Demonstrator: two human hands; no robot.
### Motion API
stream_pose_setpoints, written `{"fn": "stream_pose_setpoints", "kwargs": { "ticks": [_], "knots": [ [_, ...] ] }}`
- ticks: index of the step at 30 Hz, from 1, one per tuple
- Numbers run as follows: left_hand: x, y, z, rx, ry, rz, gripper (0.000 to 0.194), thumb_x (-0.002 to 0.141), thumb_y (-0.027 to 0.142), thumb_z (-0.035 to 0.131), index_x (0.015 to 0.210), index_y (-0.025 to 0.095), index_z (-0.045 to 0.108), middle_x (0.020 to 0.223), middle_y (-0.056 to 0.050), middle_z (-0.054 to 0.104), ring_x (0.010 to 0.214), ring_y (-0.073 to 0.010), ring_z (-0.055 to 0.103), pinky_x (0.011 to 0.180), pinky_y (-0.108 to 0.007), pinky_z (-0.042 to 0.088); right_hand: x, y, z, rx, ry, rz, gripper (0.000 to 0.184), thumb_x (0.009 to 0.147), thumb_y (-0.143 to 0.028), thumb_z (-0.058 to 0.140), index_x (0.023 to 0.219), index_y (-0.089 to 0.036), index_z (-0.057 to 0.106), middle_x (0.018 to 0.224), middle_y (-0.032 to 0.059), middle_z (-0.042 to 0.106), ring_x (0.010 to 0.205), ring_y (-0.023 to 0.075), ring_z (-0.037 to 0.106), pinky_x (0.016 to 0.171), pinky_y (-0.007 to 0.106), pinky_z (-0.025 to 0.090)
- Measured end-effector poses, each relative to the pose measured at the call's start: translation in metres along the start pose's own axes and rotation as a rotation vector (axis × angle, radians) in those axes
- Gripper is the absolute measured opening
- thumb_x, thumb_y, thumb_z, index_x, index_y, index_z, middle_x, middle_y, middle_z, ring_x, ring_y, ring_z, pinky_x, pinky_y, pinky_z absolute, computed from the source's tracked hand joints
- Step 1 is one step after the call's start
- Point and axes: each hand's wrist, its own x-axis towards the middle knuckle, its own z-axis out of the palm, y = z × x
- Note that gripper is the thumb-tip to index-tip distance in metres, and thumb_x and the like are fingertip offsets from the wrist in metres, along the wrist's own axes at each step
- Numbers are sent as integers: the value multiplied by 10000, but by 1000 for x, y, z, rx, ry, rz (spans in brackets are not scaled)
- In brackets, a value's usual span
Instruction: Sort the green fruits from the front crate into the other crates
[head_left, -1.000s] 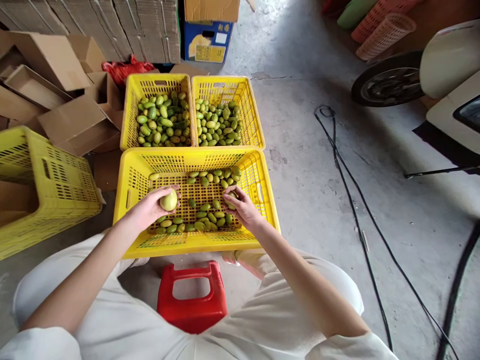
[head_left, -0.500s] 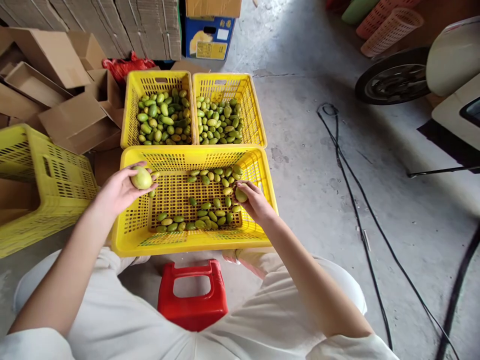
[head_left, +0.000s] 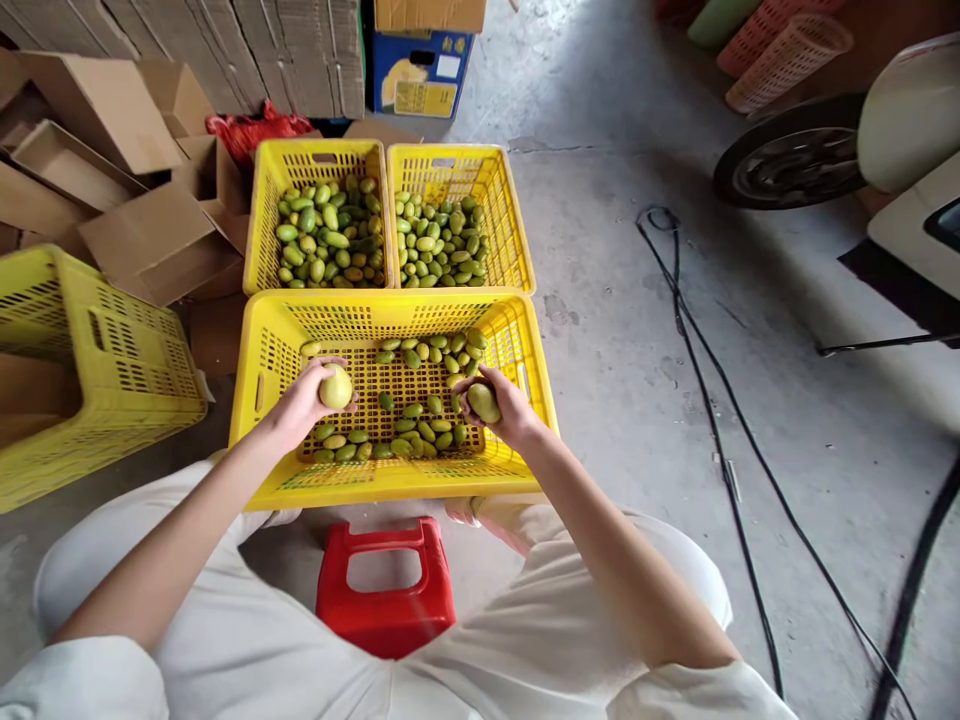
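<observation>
My left hand (head_left: 313,392) is closed around a pale yellow-green oval fruit (head_left: 335,387), probably a mango, above the left half of the front yellow crate (head_left: 390,490). On the right, my right hand (head_left: 504,405) grips a darker green fruit (head_left: 484,402) over that crate's right side. Loose green and yellowish fruits (head_left: 426,432) lie in groups on the slotted crate floor, near its front, back and right. One yellowish fruit (head_left: 310,349) lies at the back left, beyond my left hand. My fingers partly hide the fruits they hold.
Two yellow crates of similar fruit, a left one (head_left: 324,240) and a right one (head_left: 442,245), adjoin the front crate. A red stool (head_left: 386,610) stands between my legs. Cardboard boxes (head_left: 150,235) and another yellow crate (head_left: 127,350) are left; black cables (head_left: 709,370) cross the floor right.
My left hand has moved right and slightly down with its fruit, further over the crate. My right hand has turned slightly, showing more of its fruit.
</observation>
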Motion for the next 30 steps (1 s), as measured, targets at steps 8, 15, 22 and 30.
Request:
{"fn": "stream_pose_setpoints", "kwargs": {
  "ticks": [8,15,22,30],
  "knots": [
    [-2,44,-15,-159,64,167,173,830,156,620,1002,158,640,886,-56,674,742,-161,664,604,-247,554,-8,-12,-6,477,-88,-206,75,820,-271,599,857,-209,617,925,33,696,769,143,633,624,253,554],
    [7,61,-26,-465,127,54,170,863,48,507,736,155,544,694,-9,558,548,-40,536,462,-90,418,-6,-11,-6,401,-44,-180,139,783,-271,696,778,-196,580,670,-31,563,461,53,377,342,145,291],
    [13,37,-16,-487,64,-246,249,934,302,451,761,141,532,643,-33,540,453,-82,493,335,-152,353,0,-5,-6,209,70,-78,234,822,-408,660,761,-193,589,589,-30,536,415,63,382,351,168,268],
    [7,35,-9,-513,62,-62,173,859,109,476,942,124,627,925,-119,689,812,-207,697,651,-310,610,-10,-15,5,261,39,-158,223,849,-286,567,1066,-269,615,900,10,694,509,81,481,414,178,346]
  ]
}}
